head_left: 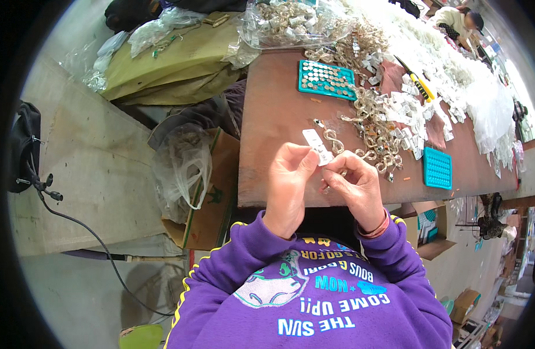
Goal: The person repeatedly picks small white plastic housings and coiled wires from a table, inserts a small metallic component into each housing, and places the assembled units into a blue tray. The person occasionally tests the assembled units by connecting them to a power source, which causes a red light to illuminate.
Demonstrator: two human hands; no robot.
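Observation:
A small white plastic case (317, 145), apparently a battery holder, stands tilted above the table's near edge. My left hand (289, 180) pinches its lower end between thumb and fingers. Close beside it, my right hand (359, 187) has thumb and fingers pressed together at the case's lower corner; whatever lies in that pinch is too small to make out. Just beyond my hands, coiled clear wire strings (334, 141) with white cases spread into a loose heap (389, 131). Farther off is a teal tray (302, 87) holding several round silver button cells.
The brown table (273, 116) carries a second teal tray (438, 168) at right and yellow-black cutters (421, 86) on the heap. A clear bag of coils (291, 26) lies at the back. Left of the table stands a cardboard box (212, 198). Another person (458, 23) is at far right.

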